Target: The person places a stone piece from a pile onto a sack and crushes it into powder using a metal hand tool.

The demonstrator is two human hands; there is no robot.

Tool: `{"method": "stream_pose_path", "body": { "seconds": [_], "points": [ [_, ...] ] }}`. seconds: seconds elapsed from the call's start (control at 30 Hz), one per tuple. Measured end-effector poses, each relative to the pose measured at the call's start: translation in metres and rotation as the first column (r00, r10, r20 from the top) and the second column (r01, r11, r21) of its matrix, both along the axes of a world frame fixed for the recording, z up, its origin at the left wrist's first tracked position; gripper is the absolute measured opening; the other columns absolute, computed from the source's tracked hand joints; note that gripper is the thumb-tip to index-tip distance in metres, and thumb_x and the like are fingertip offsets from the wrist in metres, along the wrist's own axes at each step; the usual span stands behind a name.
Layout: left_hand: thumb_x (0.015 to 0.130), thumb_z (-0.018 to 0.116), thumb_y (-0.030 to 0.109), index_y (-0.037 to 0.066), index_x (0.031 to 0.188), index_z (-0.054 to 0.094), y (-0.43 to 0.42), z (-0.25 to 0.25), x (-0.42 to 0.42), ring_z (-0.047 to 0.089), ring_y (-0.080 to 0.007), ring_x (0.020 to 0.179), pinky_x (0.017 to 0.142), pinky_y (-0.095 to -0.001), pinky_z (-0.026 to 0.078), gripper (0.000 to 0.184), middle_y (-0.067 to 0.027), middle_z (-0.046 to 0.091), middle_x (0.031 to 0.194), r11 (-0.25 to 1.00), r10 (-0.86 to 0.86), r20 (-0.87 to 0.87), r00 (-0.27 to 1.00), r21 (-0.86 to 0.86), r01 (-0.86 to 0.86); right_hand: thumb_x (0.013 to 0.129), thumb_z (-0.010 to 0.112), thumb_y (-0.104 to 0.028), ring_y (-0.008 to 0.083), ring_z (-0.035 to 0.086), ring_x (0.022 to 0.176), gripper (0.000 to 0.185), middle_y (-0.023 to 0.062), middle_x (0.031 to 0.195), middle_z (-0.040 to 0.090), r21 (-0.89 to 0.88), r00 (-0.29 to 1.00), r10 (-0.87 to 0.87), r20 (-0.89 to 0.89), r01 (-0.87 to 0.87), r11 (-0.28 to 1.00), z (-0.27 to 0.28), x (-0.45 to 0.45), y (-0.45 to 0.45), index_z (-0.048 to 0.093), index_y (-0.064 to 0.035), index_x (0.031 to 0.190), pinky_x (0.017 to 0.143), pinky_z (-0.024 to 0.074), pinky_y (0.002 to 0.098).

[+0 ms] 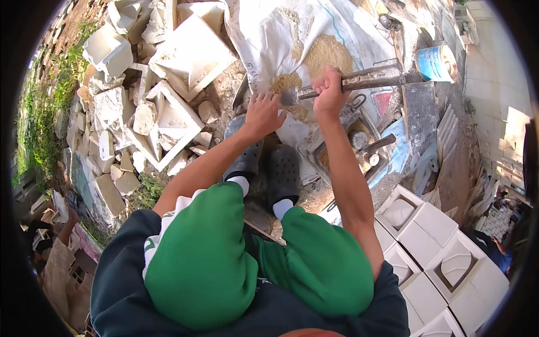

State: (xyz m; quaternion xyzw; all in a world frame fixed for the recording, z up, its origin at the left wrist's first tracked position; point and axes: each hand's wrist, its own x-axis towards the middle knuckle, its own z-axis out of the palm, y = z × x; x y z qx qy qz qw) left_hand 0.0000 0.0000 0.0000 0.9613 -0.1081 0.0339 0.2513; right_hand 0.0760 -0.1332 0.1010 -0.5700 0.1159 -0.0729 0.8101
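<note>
My right hand (330,92) is closed round the narrow end of a long, grey, crusted tool (373,77). The tool points right over a white woven sheet, and its exact kind is unclear. To its left, my left hand (265,115) is held palm down with its thumb apart, by the sheet's near edge. Its fingertips are close to a shiny flat metal piece (289,96) and a dark curved metal edge (240,92); whether they touch is unclear. Beyond the hands, a heap of sand (328,56) lies on the white sheet (261,33).
Broken white castings (182,56) and rubble pile up at left. A box of tools (359,140) stands below my right hand, and a blue-and-white bucket (437,63) lies at right. White moulded blocks (421,241) sit in rows at lower right. My dark clogs (282,171) are between them.
</note>
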Motion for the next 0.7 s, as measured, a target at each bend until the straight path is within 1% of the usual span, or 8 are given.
{"method": "stream_pose_path", "body": {
  "seconds": [0.07,0.23,0.27,0.33,0.4,0.47,0.6,0.7],
  "points": [
    [0.074,0.065,0.034,0.002,0.100,0.060,-0.010,-0.009,0.002,0.052,-0.0286,0.108,0.100,-0.0434,0.033,0.043,-0.0155,0.060,0.106,1.000,0.000,-0.122,0.992,0.005,0.001,0.082,0.053,-0.008,0.0089,0.031,0.044,0.032,-0.0006,0.047,0.033,0.072,0.978,0.154,0.141,-0.166,0.984,0.029,0.002,-0.018,0.036,-0.0090,0.056,0.044,0.0266,0.0270],
    [0.076,0.063,0.035,0.000,0.095,0.062,0.012,-0.007,-0.006,0.053,-0.0285,0.107,0.102,-0.0432,0.032,0.040,-0.0155,0.062,0.100,0.992,-0.081,-0.224,0.971,0.081,0.101,0.083,0.049,-0.008,0.0077,0.027,0.045,0.033,-0.0013,0.049,0.032,0.021,0.912,0.291,0.289,-0.310,0.951,0.116,-0.003,-0.010,0.034,-0.0092,0.054,0.045,0.0244,0.0259],
    [0.076,0.062,0.035,-0.001,0.095,0.062,0.014,-0.008,-0.004,0.053,-0.0285,0.107,0.103,-0.0433,0.031,0.040,-0.0151,0.062,0.099,0.988,-0.104,-0.217,0.971,0.093,0.127,0.083,0.049,-0.008,0.0077,0.027,0.045,0.033,-0.0013,0.049,0.032,0.029,0.912,0.292,0.289,-0.314,0.949,0.110,-0.002,-0.009,0.034,-0.0092,0.054,0.045,0.0244,0.0259],
    [0.076,0.062,0.034,0.000,0.097,0.062,0.012,-0.002,-0.002,0.052,-0.0288,0.109,0.104,-0.0436,0.030,0.040,-0.0150,0.061,0.103,0.984,-0.101,-0.269,0.958,0.116,0.136,0.087,0.043,-0.013,0.0098,0.025,0.046,0.032,-0.0011,0.049,0.029,-0.181,0.930,0.310,0.196,-0.277,0.944,0.089,-0.002,-0.008,0.031,-0.0113,0.057,0.050,0.0274,0.0289],
    [0.076,0.062,0.033,0.000,0.099,0.062,0.012,0.001,0.000,0.050,-0.0291,0.112,0.105,-0.0439,0.030,0.040,-0.0150,0.059,0.107,0.980,-0.100,-0.323,0.941,0.133,0.150,0.084,0.047,-0.009,0.0078,0.029,0.048,0.029,-0.0014,0.050,0.034,-0.313,0.952,0.293,0.086,-0.253,0.916,0.028,0.001,-0.006,0.035,-0.0087,0.057,0.048,0.0254,0.0267],
    [0.077,0.062,0.032,0.001,0.099,0.063,0.015,-0.001,-0.001,0.053,-0.0273,0.110,0.104,-0.0440,0.030,0.038,-0.0124,0.062,0.103,0.978,-0.128,-0.269,0.955,0.125,0.167,0.082,0.051,-0.005,0.0066,0.031,0.049,0.026,-0.0010,0.051,0.037,-0.289,0.962,0.253,0.102,-0.214,0.933,-0.032,0.007,0.000,0.039,-0.0064,0.058,0.046,0.0233,0.0252],
    [0.076,0.062,0.031,0.002,0.098,0.064,0.030,-0.007,-0.003,0.052,-0.0269,0.110,0.104,-0.0419,0.031,0.036,-0.0120,0.062,0.104,0.989,-0.135,-0.153,0.979,0.037,0.142,0.082,0.048,-0.006,0.0082,0.028,0.046,0.030,-0.0010,0.050,0.034,-0.215,0.947,0.318,0.042,-0.302,0.929,-0.004,0.032,0.000,0.033,-0.0093,0.056,0.046,0.0238,0.0274],
    [0.075,0.064,0.028,0.003,0.095,0.063,0.032,-0.006,-0.007,0.053,-0.0286,0.107,0.101,-0.0404,0.036,0.032,-0.0131,0.061,0.104,0.993,-0.070,-0.183,0.981,-0.108,0.050,0.083,0.045,-0.008,0.0098,0.026,0.045,0.031,-0.0002,0.047,0.031,-0.220,0.937,0.342,0.071,-0.320,0.922,0.058,0.028,-0.003,0.029,-0.0109,0.056,0.046,0.0243,0.0288]
  ]
}}
